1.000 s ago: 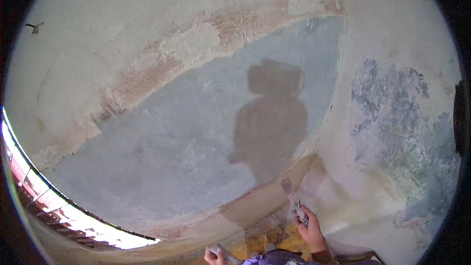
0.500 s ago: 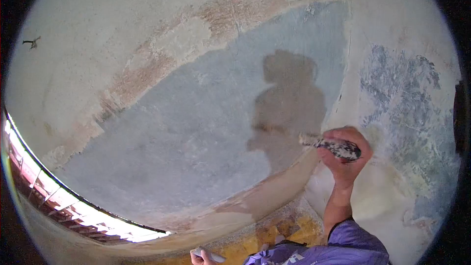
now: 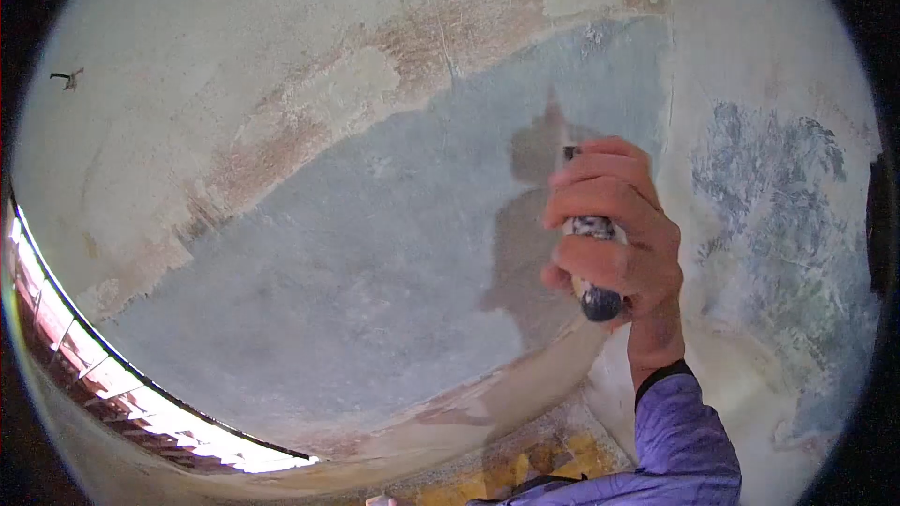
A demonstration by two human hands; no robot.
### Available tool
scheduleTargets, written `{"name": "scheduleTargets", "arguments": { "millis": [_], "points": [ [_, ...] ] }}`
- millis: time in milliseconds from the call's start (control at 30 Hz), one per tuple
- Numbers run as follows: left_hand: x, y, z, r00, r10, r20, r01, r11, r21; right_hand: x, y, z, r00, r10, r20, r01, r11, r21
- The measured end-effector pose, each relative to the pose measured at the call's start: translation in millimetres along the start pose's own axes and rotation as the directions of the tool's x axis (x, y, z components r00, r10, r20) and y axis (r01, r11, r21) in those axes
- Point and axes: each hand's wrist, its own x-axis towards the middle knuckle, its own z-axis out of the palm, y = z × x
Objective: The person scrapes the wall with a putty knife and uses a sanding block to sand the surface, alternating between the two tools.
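Note:
My right hand (image 3: 614, 225) is wrapped round the plaster-smeared handle of a putty knife (image 3: 600, 302), held upright in front of the wall. The handle's dark rounded end points down, and its thin blade, seen nearly edge-on, rises above my fingers. Behind it is a blue-grey wall patch (image 3: 375, 225) with a curved upper border. Just a sliver of my left hand (image 3: 380, 501) shows at the bottom edge, its fingers closed beside a pale edge; the rest is out of frame.
Bare brownish plaster (image 3: 272, 141) runs along the patch's upper border. To the right, a pale wall carries blotchy blue paint (image 3: 769, 187). A bright barred opening (image 3: 159, 412) curves along the lower left. A wire stub (image 3: 67, 78) sticks out at the upper left.
My right hand has risen and moved slightly left, turning the putty knife from pointing left to upright. My left hand, earlier holding a pale grey flat piece, has dropped mostly out of view.

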Motion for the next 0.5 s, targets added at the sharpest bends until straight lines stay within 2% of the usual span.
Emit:
{"name": "scheduleTargets", "arguments": {
  "millis": [33,133,267,300,333,367,467,500],
  "points": [
    [0.1,-15.4,-0.4,0.999,0.047,0.009,-0.046,0.997,-0.056,-3.7,9.4,5.2,1.000,-0.017,0.009,0.016,0.996,0.085],
    [-3.9,-10.8,5.6,0.999,-0.033,0.026,0.036,0.993,-0.112,2.0,14.0,7.4,0.979,-0.161,0.123,0.129,0.965,0.229],
    [1.8,-36.2,8.3,0.999,0.031,0.036,-0.026,0.992,-0.122,5.6,-8.5,31.9,0.851,-0.440,0.286,0.315,0.864,0.393],
    [1.2,-30.9,16.6,0.998,0.032,0.047,-0.026,0.991,-0.132,9.2,-9.0,39.7,0.852,-0.472,0.225,0.358,0.840,0.407],
    [1.4,-27.6,22.0,0.998,0.033,0.059,-0.024,0.989,-0.143,12.3,-9.2,47.1,0.849,-0.502,0.166,0.401,0.815,0.418],
    [0.2,-65.6,13.4,0.998,-0.004,0.060,0.012,0.992,-0.126,12.8,-8.2,51.1,0.841,-0.529,0.108,0.442,0.790,0.426],
    [-0.4,-43.1,26.3,0.983,-0.020,0.184,0.031,0.998,-0.055,24.2,34.1,53.3,0.862,-0.461,0.213,0.373,0.860,0.349],
    [0.9,-37.3,30.8,0.977,0.064,0.203,-0.049,0.996,-0.075,21.9,27.6,53.3,0.859,-0.474,0.193,0.382,0.845,0.375]
  ]
}}
